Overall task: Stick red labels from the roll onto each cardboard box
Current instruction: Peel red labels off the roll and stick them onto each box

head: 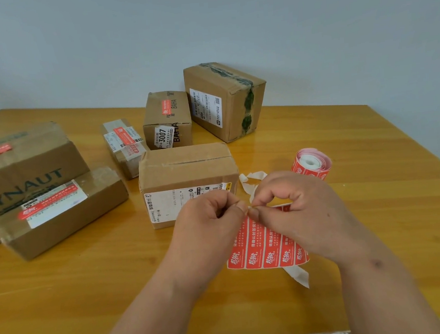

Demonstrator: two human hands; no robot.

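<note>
So far, four boxes seem to have a red label on them. The big box (pixel 24 168) on the far left has one on top. The long flat box (pixel 60 210) in front of it has one over its white sticker. The thin little box (pixel 124 146) has one or maybe two, and the small tall box (pixel 166 118) has one on top.

Two boxes look like they have none yet. One is the middle box (pixel 187 175), just past the hands. I see only tape and a white sticker on it. The other is the far box (pixel 223 100) at the back, with dark tape and a white sticker. So I think the job is more than half done.

Both hands are pinching the top edge of a strip of red labels (pixel 263 245) that hangs down over the worktop (pixel 376 206). The left hand (pixel 207 221) and the right hand (pixel 297 208) meet at their fingertips, most likely peeling one label off. The label roll (pixel 311 162) stands to the right, near the hands. Curls of white backing paper (pixel 252 182) lie between the roll and the middle box.

Some things are hard to see. The fingers hide the spot where they pinch, so I cannot tell if a label has come loose. The big box is cut off at the edge. The backs and far sides of the boxes are hidden.
</note>
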